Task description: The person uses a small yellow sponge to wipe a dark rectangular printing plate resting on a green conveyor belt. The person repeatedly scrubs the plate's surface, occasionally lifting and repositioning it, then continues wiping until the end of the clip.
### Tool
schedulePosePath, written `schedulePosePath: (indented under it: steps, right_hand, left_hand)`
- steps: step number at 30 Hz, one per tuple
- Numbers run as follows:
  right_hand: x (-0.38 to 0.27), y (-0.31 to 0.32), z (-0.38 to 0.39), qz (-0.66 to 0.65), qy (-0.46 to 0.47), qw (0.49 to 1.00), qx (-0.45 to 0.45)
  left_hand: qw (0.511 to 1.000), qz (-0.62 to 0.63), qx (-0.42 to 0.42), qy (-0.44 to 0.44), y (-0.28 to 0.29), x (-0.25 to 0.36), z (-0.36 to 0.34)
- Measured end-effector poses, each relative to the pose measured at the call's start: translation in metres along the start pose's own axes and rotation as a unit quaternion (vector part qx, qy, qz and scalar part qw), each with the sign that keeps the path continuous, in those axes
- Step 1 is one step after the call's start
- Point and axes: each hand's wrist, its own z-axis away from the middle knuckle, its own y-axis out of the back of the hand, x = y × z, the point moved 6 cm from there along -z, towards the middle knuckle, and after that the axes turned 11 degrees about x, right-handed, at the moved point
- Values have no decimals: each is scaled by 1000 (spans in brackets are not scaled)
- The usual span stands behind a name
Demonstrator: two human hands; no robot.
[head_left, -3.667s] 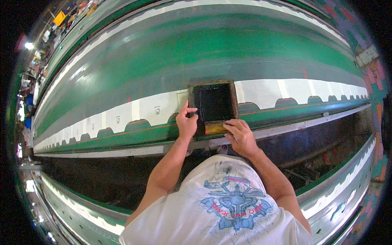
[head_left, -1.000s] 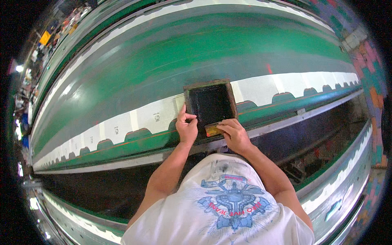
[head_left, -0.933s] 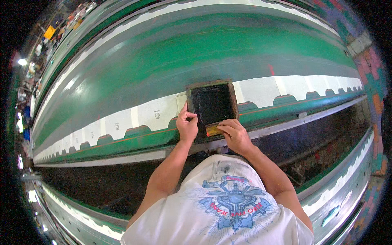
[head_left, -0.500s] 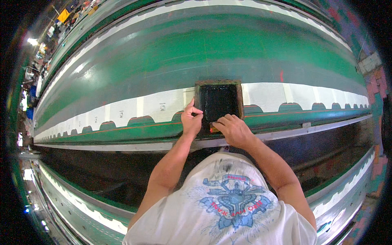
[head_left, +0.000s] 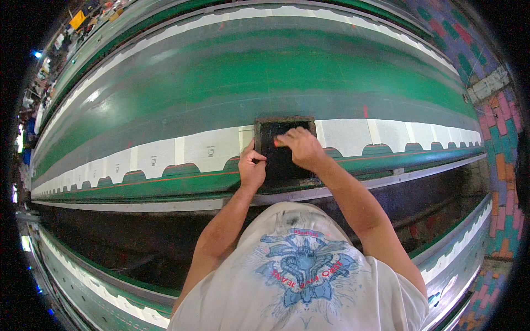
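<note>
A small screen printing frame (head_left: 284,119) with a dark mesh (head_left: 280,165) lies over the row of white cut pieces (head_left: 345,138) on the near side of the long table. My left hand (head_left: 253,168) is closed on the frame's left rail, thumb toward the mesh. In my right hand (head_left: 305,148) is a squeegee (head_left: 278,142), held over the upper part of the mesh. Only its orange-red end shows; my fingers hide the rest. To the left of the frame, several white pieces (head_left: 207,154) bear a small dark printed mark.
The long green table (head_left: 265,71) curves across the view, with a pale rail (head_left: 138,206) along its near edge. A second table (head_left: 94,276) stands behind me, past a dark gap. Coloured paving (head_left: 505,160) runs along the right; clutter fills the far left.
My right hand has moved the squeegee from the near end of the mesh toward its far end. My left hand stays at the frame's left rail. The whole view has shifted slightly.
</note>
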Motion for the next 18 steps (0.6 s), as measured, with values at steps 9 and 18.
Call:
schedulePosePath:
  steps: [9,18]
  right_hand:
    - [-57,25,64,-62,29,995,-70]
    - [24,0,-32,-38,-36,999,0]
  left_hand:
    - [994,-105,10,-37,0,-2,3]
    - [998,-59,-3,-14,2,11,1]
